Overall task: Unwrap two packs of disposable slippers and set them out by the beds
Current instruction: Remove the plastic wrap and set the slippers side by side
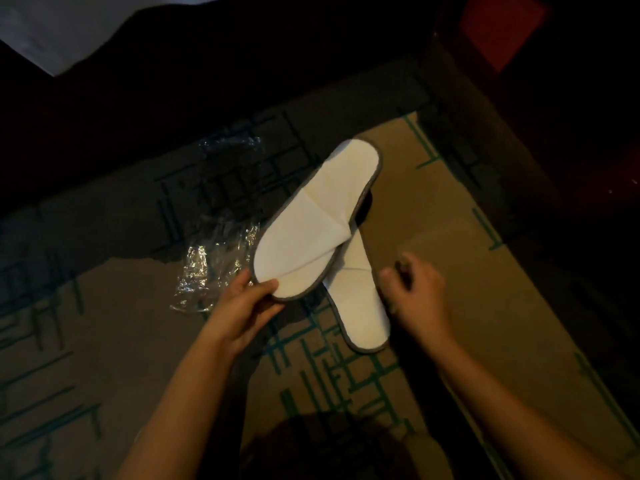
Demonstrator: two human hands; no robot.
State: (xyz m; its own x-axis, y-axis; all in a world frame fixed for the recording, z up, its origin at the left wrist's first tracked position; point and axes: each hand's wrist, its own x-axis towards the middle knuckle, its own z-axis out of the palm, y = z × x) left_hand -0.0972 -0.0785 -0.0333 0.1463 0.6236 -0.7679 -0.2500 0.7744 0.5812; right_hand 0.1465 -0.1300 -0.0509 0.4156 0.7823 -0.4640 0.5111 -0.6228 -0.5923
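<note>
While the left hand pinches one slipper by its rim above the carpet, right hand loosely curled and empty beside the other slipper, both look light, floppy, best held by edges.

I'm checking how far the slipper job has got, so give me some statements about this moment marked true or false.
1. The left hand holds a white slipper by one end. True.
2. The right hand grips the second slipper. False: it hovers beside it, holding nothing visible.
3. Clear plastic wrapping lies on the carpet. True.
4. Both slippers lie flat, side by side. False: the held one crosses over the other.
</note>
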